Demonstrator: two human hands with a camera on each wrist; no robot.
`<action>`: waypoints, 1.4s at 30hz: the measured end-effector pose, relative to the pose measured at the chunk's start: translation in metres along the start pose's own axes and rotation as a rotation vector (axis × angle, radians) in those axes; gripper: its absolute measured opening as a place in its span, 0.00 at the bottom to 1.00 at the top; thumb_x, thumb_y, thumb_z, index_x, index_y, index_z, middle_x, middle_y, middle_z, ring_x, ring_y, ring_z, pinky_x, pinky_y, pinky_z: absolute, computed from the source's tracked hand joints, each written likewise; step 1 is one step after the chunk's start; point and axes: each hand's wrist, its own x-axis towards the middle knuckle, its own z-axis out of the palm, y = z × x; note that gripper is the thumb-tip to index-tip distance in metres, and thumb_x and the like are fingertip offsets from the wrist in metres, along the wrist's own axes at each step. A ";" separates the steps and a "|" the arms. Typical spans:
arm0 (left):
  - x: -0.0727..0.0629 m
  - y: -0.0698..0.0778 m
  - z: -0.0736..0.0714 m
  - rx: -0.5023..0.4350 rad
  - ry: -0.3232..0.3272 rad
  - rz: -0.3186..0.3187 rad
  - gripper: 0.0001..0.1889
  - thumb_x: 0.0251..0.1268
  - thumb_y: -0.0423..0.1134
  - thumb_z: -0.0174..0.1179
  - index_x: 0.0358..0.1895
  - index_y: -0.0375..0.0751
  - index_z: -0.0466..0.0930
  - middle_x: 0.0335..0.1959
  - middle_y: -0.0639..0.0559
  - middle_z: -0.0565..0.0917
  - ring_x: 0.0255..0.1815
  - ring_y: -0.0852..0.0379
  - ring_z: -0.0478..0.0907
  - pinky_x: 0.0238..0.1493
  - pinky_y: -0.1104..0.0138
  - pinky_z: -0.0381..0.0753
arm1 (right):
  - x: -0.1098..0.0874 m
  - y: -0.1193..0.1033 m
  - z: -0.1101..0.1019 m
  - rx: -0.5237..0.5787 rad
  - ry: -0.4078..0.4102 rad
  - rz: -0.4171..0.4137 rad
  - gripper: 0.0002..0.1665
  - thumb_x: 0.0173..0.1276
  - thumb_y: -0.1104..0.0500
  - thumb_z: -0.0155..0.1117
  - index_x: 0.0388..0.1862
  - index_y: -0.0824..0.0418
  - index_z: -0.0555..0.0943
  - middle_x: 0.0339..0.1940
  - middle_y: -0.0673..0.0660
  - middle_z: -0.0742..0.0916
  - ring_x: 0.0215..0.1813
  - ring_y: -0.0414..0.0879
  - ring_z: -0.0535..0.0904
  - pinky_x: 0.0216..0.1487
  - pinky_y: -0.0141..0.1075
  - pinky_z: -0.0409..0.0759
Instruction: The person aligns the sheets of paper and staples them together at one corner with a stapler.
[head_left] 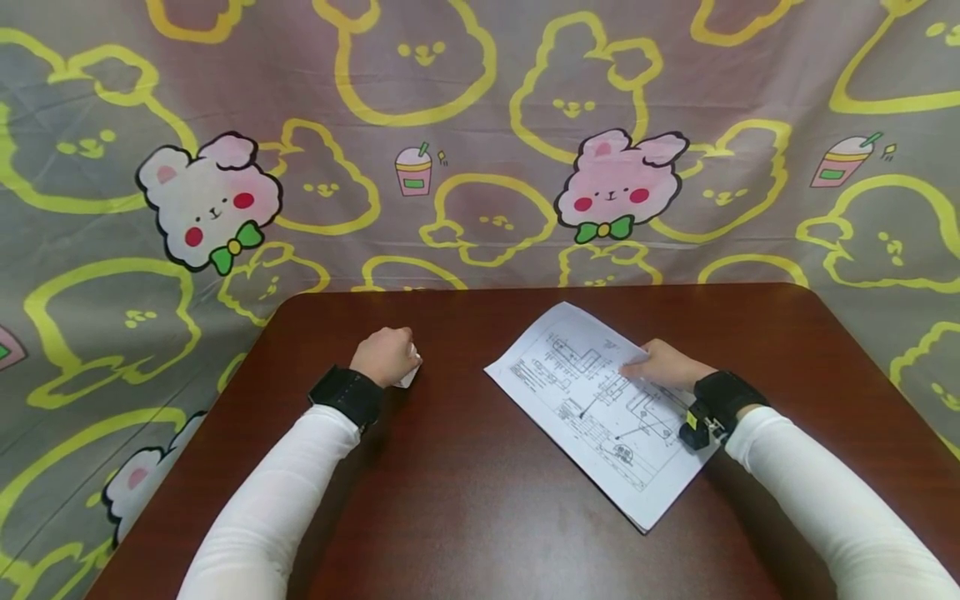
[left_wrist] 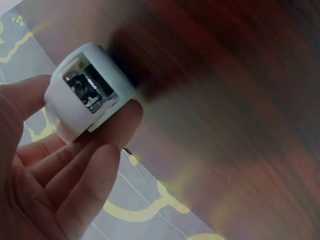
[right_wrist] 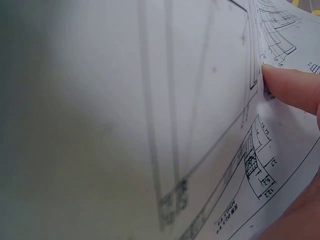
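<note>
My left hand (head_left: pixel 386 357) grips a small white rounded plastic device (left_wrist: pixel 82 95) above the left part of the table. In the left wrist view, a rectangular window in its side shows dark inner parts; its exact kind cannot be told. My right hand (head_left: pixel 663 365) pinches the far right edge of a stack of paper sheets (head_left: pixel 592 408) printed with technical drawings. The thumb (right_wrist: pixel 292 87) presses on the printed side, while the other fingers are mostly hidden by the paper. In the right wrist view, the top sheet bends up close to the camera.
Beneath both hands lies a dark reddish-brown table (head_left: pixel 450 500) with rounded far corners. Behind it hangs a grey-pink cloth (head_left: pixel 495 150) with yellow cartoon outlines. A black band (head_left: pixel 348 396) is on the left wrist, and another band (head_left: pixel 727 400) is on the right.
</note>
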 end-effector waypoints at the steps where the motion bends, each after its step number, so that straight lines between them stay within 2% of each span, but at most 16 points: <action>1: 0.000 0.000 0.001 -0.009 0.000 -0.013 0.16 0.61 0.39 0.65 0.46 0.29 0.78 0.37 0.39 0.83 0.32 0.46 0.79 0.36 0.53 0.81 | 0.000 0.000 0.000 0.002 -0.001 -0.003 0.21 0.71 0.56 0.60 0.56 0.70 0.78 0.33 0.58 0.87 0.31 0.51 0.84 0.35 0.41 0.81; 5: 0.000 -0.001 0.004 -0.024 0.006 -0.036 0.18 0.59 0.39 0.68 0.45 0.29 0.79 0.37 0.38 0.83 0.32 0.45 0.79 0.36 0.53 0.81 | 0.000 0.000 0.000 0.000 0.001 -0.006 0.21 0.71 0.56 0.60 0.56 0.69 0.78 0.33 0.58 0.87 0.30 0.51 0.84 0.34 0.41 0.81; 15: 0.001 0.001 0.003 -0.008 0.018 -0.036 0.16 0.57 0.39 0.68 0.41 0.28 0.80 0.34 0.38 0.83 0.31 0.44 0.80 0.33 0.52 0.81 | 0.001 0.002 0.000 -0.016 0.008 0.001 0.21 0.71 0.55 0.60 0.56 0.69 0.78 0.33 0.57 0.87 0.31 0.51 0.84 0.34 0.41 0.81; 19: 0.001 0.003 0.002 0.069 0.015 -0.039 0.19 0.58 0.44 0.69 0.43 0.29 0.80 0.32 0.39 0.84 0.28 0.45 0.79 0.31 0.52 0.81 | 0.002 0.003 0.000 -0.017 0.020 0.018 0.23 0.71 0.54 0.61 0.58 0.68 0.77 0.34 0.57 0.87 0.31 0.51 0.84 0.35 0.42 0.81; 23: -0.002 0.009 0.002 0.175 0.013 -0.010 0.26 0.59 0.49 0.68 0.50 0.29 0.77 0.33 0.40 0.84 0.28 0.46 0.79 0.30 0.53 0.81 | 0.001 0.004 0.000 -0.011 0.031 0.040 0.26 0.70 0.52 0.61 0.60 0.68 0.75 0.35 0.58 0.86 0.31 0.52 0.84 0.35 0.42 0.81; 26: -0.007 0.019 0.002 0.173 0.001 0.037 0.30 0.61 0.50 0.67 0.57 0.28 0.73 0.43 0.37 0.82 0.39 0.43 0.81 0.37 0.52 0.82 | 0.001 0.006 0.000 -0.004 0.033 0.049 0.28 0.70 0.51 0.61 0.61 0.69 0.74 0.34 0.58 0.86 0.32 0.51 0.83 0.36 0.41 0.79; 30: -0.011 0.042 0.004 0.088 -0.052 0.085 0.32 0.64 0.52 0.64 0.61 0.29 0.71 0.57 0.35 0.76 0.54 0.41 0.76 0.51 0.50 0.77 | 0.000 0.009 0.000 0.029 0.028 0.045 0.27 0.71 0.52 0.60 0.61 0.70 0.74 0.34 0.58 0.87 0.32 0.52 0.83 0.37 0.41 0.78; 32: -0.012 0.055 0.006 0.074 -0.076 0.105 0.33 0.65 0.54 0.62 0.61 0.30 0.72 0.58 0.36 0.76 0.57 0.41 0.75 0.55 0.50 0.74 | -0.001 0.010 0.000 0.051 0.026 0.042 0.27 0.71 0.53 0.60 0.61 0.69 0.74 0.34 0.58 0.87 0.32 0.52 0.83 0.37 0.42 0.78; 36: -0.015 0.075 0.008 0.126 -0.090 0.152 0.32 0.66 0.57 0.59 0.59 0.29 0.75 0.56 0.36 0.78 0.59 0.40 0.73 0.63 0.47 0.65 | -0.004 0.009 0.001 0.090 0.035 0.047 0.27 0.71 0.53 0.61 0.61 0.68 0.74 0.34 0.58 0.87 0.32 0.52 0.84 0.36 0.41 0.79; 38: -0.017 0.083 0.011 0.132 -0.094 0.171 0.32 0.67 0.58 0.58 0.57 0.29 0.77 0.54 0.36 0.79 0.58 0.39 0.74 0.64 0.47 0.64 | -0.006 0.008 0.001 0.122 0.031 0.040 0.27 0.71 0.52 0.61 0.62 0.68 0.73 0.36 0.59 0.87 0.33 0.53 0.84 0.36 0.42 0.80; 40: -0.019 0.090 0.014 0.073 -0.111 0.173 0.32 0.68 0.59 0.56 0.57 0.29 0.77 0.53 0.36 0.80 0.57 0.41 0.75 0.61 0.49 0.68 | -0.009 0.007 0.002 0.178 0.027 0.042 0.28 0.70 0.51 0.62 0.62 0.67 0.73 0.37 0.60 0.87 0.33 0.55 0.85 0.36 0.43 0.81; 42: -0.020 0.097 0.018 -0.037 -0.155 0.164 0.34 0.69 0.60 0.53 0.58 0.29 0.76 0.54 0.37 0.80 0.55 0.43 0.77 0.57 0.52 0.73 | -0.011 0.006 0.003 0.228 0.021 0.039 0.29 0.70 0.50 0.62 0.62 0.66 0.73 0.38 0.61 0.87 0.34 0.56 0.85 0.37 0.44 0.82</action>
